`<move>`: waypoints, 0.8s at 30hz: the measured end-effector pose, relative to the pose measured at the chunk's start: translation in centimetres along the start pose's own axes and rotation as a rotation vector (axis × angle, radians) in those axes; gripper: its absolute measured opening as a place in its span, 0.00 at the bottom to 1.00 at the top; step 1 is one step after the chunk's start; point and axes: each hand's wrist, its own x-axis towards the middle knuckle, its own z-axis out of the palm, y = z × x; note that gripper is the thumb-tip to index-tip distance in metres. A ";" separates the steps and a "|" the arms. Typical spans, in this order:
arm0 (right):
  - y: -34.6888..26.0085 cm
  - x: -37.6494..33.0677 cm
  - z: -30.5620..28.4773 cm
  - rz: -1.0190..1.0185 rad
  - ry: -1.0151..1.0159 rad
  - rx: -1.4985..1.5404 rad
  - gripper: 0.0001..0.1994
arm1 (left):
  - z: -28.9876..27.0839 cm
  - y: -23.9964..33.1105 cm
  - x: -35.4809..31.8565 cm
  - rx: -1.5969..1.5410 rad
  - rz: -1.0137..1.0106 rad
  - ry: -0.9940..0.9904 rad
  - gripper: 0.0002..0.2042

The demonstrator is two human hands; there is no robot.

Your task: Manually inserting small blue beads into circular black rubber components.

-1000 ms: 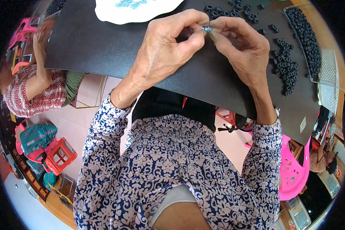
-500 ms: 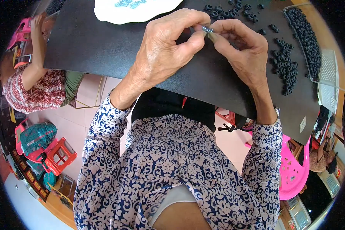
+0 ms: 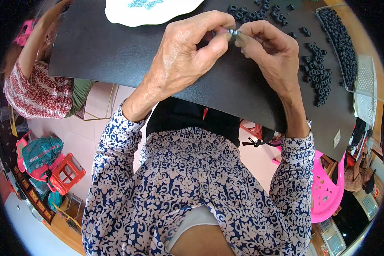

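Observation:
Above the dark table, my left hand (image 3: pixel 190 53) and my right hand (image 3: pixel 273 55) meet fingertip to fingertip. Pinched between them is a small beaded piece (image 3: pixel 234 32), dark with shiny blue-silver beads; its full shape is hidden by the fingers. Both thumbs press against the forefingers. Just beyond lie several loose black rings (image 3: pixel 243 15). A white plate (image 3: pixel 166 17) with a scalloped edge, holding tiny light-blue beads (image 3: pixel 145 3), stands at the far side, left of the hands.
More black rings (image 3: pixel 318 74) lie heaped on the table (image 3: pixel 115 55) to the right, beside a clear tray (image 3: pixel 350 87) full of them. A white perforated basket (image 3: pixel 365 72) stands at the right edge. Another person (image 3: pixel 42 89) sits at the left. Red stool (image 3: pixel 67 173) and pink chair (image 3: pixel 328 192) stand below.
My fingers have shifted slightly around the beaded piece, which moves a little right and shows more of its beads. The person at the left has raised an arm further toward the table.

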 end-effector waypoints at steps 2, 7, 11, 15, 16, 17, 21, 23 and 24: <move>-0.1 0.1 0.1 0.025 0.005 -0.028 0.05 | 0.1 -0.4 0.0 -0.106 0.004 0.007 0.07; 0.3 -0.1 0.1 0.005 -0.012 0.021 0.08 | 0.1 -0.5 0.0 -0.219 -0.123 -0.031 0.09; 0.3 -0.1 0.5 -0.080 0.025 0.059 0.11 | -0.2 -0.5 0.1 -0.336 -0.227 -0.051 0.11; 0.0 -0.2 1.0 -0.083 0.056 0.062 0.11 | -0.1 -0.6 0.1 -0.324 -0.225 -0.067 0.12; 0.3 -0.1 0.8 -0.129 0.038 0.036 0.11 | -0.1 -0.5 0.1 -0.313 -0.237 -0.080 0.12; 0.5 -0.1 0.6 -0.175 0.021 0.011 0.11 | -0.1 -0.4 0.1 -0.301 -0.249 -0.094 0.13; 1.1 -0.2 0.1 -0.104 0.019 0.011 0.10 | -0.1 -0.3 0.1 -0.279 -0.274 -0.096 0.12; 1.4 -0.2 -0.1 -0.130 0.003 0.056 0.10 | 0.0 -0.2 0.2 -0.259 -0.254 -0.061 0.12; 1.4 -0.2 -0.1 -0.130 0.003 0.056 0.10 | 0.1 -0.2 0.1 -0.259 -0.255 -0.060 0.12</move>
